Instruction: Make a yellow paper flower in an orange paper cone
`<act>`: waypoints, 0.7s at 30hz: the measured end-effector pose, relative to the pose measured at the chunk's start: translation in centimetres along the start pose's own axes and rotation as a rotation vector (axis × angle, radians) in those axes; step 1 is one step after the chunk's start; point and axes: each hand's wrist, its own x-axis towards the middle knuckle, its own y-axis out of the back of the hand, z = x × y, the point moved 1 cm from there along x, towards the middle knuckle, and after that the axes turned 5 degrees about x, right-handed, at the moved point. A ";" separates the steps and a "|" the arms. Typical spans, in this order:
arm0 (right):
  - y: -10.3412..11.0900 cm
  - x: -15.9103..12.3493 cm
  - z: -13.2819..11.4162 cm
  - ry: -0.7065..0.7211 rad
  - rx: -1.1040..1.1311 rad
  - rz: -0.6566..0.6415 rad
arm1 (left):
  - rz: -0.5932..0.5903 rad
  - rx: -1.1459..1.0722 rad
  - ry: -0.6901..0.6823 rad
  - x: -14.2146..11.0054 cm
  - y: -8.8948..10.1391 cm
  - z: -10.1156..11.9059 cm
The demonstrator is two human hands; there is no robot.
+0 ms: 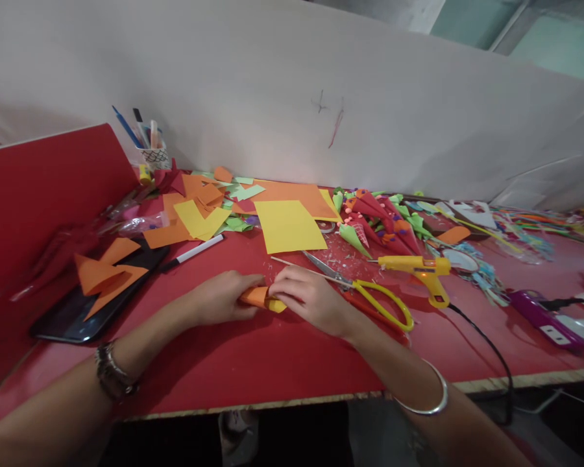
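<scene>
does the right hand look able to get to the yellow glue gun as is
Probably yes: only low things, like the scissors, lie between the right hand and the glue gun, though its fingers are busy with the rolled paper.

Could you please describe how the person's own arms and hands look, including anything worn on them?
Both hands, the left and the right, are bare, without gloves, and no sleeves show on the forearms. The left wrist wears a dark, chunky bracelet with some shiny parts. Further up the right forearm sits a smooth, silver-coloured open-looking bangle.
</scene>
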 end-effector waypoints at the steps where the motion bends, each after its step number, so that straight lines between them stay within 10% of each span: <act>1: 0.0 0.0 -0.1 0.014 -0.041 -0.014 | -0.011 -0.023 -0.002 0.0 0.0 0.0; 11: -0.1 -0.1 -1.1 0.146 -0.296 -0.061 | -0.134 -0.193 -0.064 -0.3 0.4 0.1; 21: -0.4 0.1 -0.2 -0.258 0.120 0.336 | 0.348 0.516 -0.155 -0.4 0.5 -0.6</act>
